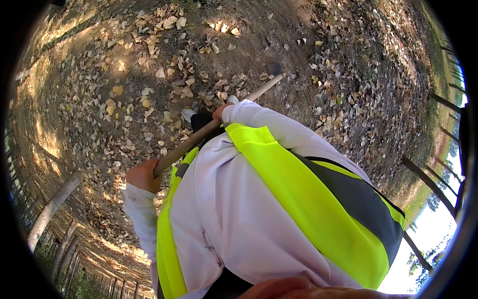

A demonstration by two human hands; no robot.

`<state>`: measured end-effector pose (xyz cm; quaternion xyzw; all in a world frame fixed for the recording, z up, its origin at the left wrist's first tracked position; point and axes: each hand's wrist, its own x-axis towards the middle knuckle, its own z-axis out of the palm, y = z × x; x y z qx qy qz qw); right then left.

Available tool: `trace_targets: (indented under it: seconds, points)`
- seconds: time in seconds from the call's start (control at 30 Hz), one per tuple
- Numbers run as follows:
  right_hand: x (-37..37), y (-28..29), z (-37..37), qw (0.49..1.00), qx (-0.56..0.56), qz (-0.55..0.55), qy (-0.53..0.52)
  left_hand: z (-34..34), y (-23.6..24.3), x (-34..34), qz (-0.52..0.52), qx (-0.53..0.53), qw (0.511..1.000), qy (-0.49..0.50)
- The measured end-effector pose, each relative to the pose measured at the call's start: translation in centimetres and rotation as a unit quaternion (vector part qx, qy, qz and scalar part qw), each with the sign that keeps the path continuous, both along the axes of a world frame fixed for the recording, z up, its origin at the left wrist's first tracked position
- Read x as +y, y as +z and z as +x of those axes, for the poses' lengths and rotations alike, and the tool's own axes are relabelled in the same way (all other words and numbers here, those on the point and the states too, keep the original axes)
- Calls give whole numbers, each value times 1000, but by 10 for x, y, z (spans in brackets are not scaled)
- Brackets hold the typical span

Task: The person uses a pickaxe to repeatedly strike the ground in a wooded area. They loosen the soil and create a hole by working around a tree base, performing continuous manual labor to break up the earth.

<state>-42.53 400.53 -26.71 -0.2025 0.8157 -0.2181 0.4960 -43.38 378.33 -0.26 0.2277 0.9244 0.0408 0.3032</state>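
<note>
A long, pale wooden handle [191,142] slants across the front of my body, from lower left up to the right. My left hand [143,175] is wrapped round its lower-left end. Farther along, my right hand [219,111] grips the middle, partly covered by its white sleeve. Beyond that hand, the handle's far end [273,82] reaches out over bare soil. A small dark blur [275,68] lies close to that end; whether it is a tool head I cannot make out. Fallen leaves [186,82] cover the ground around the handle.
White shoe tips [188,114] and dark trousers show just beyond the handle. Tree trunks stand at the left [56,207] and right [429,180]. Dry leaves spread thickly on both sides, with a strip of brown soil [259,35] ahead. I wear a yellow vest [298,192].
</note>
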Motion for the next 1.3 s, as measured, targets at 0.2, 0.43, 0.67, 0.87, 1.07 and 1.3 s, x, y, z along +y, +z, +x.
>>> trace_targets:
  seconds: [0.2,0.43,0.67,0.87,1.07,1.3]
  points:
    - [19,5,-1,991,-30,109,69,19,-50,-18,109,-14,993,46]
    - [86,47,-42,979,4,196,58,2,-83,35,119,-70,989,59]
    - [60,32,-62,982,118,149,9,-4,-72,49,35,-92,992,75]
    - [-26,35,-42,989,126,27,70,21,-25,-17,-40,-118,985,122]
    - [-31,45,-38,988,112,2,104,44,-28,-36,0,-101,984,147]
    - [-27,43,-40,981,75,57,169,48,-71,-49,40,-111,981,153]
